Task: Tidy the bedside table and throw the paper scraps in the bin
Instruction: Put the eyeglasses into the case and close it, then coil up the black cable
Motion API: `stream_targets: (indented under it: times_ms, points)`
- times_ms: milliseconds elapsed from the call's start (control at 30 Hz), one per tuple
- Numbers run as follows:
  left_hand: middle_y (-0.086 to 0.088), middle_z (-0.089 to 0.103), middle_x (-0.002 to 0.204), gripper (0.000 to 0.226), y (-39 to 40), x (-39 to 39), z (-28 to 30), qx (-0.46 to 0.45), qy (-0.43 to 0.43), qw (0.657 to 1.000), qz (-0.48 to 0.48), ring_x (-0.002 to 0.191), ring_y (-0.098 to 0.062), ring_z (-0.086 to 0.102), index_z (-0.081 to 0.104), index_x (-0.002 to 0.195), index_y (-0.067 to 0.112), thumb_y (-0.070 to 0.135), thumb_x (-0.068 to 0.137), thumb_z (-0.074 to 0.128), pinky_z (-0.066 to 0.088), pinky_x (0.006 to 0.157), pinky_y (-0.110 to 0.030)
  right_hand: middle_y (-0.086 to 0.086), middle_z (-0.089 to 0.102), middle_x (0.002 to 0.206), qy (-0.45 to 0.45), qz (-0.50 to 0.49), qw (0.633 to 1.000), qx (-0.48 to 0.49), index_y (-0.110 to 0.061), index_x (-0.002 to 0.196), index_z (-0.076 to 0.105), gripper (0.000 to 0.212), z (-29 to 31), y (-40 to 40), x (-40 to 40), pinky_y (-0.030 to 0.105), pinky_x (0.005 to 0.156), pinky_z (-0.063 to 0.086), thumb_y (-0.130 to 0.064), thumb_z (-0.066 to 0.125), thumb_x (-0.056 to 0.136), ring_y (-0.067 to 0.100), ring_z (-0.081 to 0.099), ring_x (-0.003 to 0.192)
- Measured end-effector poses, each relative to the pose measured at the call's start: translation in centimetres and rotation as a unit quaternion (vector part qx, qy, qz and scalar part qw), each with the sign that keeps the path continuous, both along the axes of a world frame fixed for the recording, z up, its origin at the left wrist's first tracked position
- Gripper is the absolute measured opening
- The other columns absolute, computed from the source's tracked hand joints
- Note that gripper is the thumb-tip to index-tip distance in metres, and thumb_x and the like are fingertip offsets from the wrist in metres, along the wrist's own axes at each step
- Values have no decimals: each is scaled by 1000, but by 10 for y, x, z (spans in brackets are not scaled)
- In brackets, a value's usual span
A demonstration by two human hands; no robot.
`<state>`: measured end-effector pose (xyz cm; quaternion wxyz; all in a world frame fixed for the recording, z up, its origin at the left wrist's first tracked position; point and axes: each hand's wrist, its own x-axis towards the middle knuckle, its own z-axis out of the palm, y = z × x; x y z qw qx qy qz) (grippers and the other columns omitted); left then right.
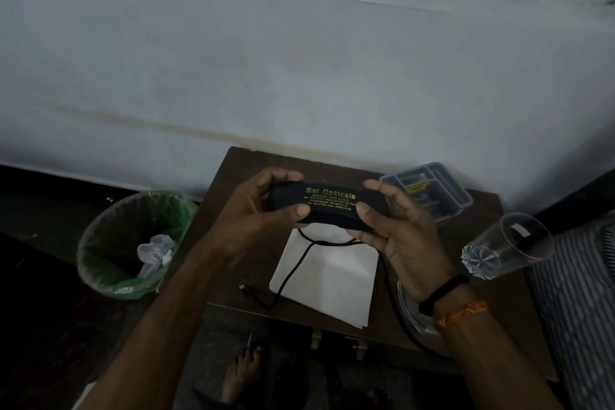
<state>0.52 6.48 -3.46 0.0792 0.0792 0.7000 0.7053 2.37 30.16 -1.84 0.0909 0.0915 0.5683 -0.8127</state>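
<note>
Head view: both hands hold a black spectacle case (327, 205) above the far middle of the brown bedside table (233, 260). The left hand (256, 210) grips the case's left end, fingers curled over the far edge and thumb pressed on the near face. The right hand (399, 230) grips the right end the same way, fingers wrapped over the top and thumb on the front beside the gold lettering, which reads "Sai Opticals". The case lies level, long side running left to right, its printed face turned up to the camera.

Under the case a white paper sheet (332, 276) lies flat on the table, reaching to the near edge. A black cable (293, 276) loops across the sheet and ends in a plug on the table's bare wood left of the sheet. On the far right corner sits a grey plastic tray (442, 190) with compartments. A clear glass (509, 245) stands at the right edge, near the right wrist, which wears a black band and an orange thread.

On the floor left of the table stands a bin (109, 236) lined with a green bag; a crumpled paper scrap (154, 255) lies inside it. A striped cloth (579, 303) shows at the right edge.
</note>
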Motion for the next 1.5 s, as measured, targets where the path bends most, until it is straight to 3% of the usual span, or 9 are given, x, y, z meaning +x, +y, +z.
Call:
stream_targets:
  times_ms: [200,300,367,467,567,667,867,1133,1500]
  points:
    - [17,61,123,72,-23,-4,-12,-260,139,955,-14,117,-1,55,58,129,30,30,64,91,50,96,-23,11,64,126,12,39,998,46,-15,126,60,47,-13,-14,-3,42,83,60,-4,72,82,24,69,108]
    - [15,56,123,75,-28,-6,-17,-381,208,899,-48,108,15,41,54,135,25,40,68,84,32,96,-7,11,63,127,23,61,995,78,-17,127,59,46,-22,-24,-4,40,82,60,-3,71,84,22,67,110]
    - [13,55,120,75,-30,-9,-19,-412,223,882,-59,102,13,38,55,134,21,43,67,80,27,93,-6,9,62,128,28,71,993,94,-19,128,58,48,-27,-30,-5,39,83,60,-3,71,85,22,65,114]
    - [13,56,119,77,-40,-17,-26,-429,212,877,-42,106,4,44,56,132,23,51,63,78,28,93,-7,-2,60,134,56,58,981,177,-30,135,53,55,-35,-36,-7,38,89,58,-18,74,86,13,60,120]
    - [6,61,120,81,-56,-32,-38,-450,189,872,-13,109,-11,53,56,131,25,62,60,73,39,95,-25,-11,60,130,81,18,945,316,-39,133,52,52,-37,-34,-8,40,96,54,-37,72,85,6,57,120]
    - [-2,65,120,85,-67,-54,-46,-478,178,860,4,111,-21,58,57,129,21,63,57,71,41,99,-36,-5,66,115,96,-32,948,301,-26,123,61,35,-33,-30,-8,36,85,60,-25,70,89,7,67,101]
    - [-11,65,124,80,-72,-93,-52,-487,126,864,35,115,-30,58,60,128,11,34,58,91,36,94,-30,-4,73,82,145,-49,935,321,-22,96,69,12,-28,-19,-3,34,71,63,-11,65,93,9,73,75]
    - [-12,63,127,79,-75,-120,-56,-459,42,885,64,120,-31,55,61,128,16,12,56,93,39,97,-31,-7,72,73,175,-51,915,359,-35,79,66,31,-29,-7,-4,37,69,62,-7,64,91,8,72,71]
    - [-15,61,129,83,-70,-118,-50,-494,38,866,59,122,-34,53,56,133,13,19,58,92,40,103,-41,-9,73,78,176,-68,902,388,-19,89,72,12,-30,16,1,36,71,62,-9,66,90,6,72,72]
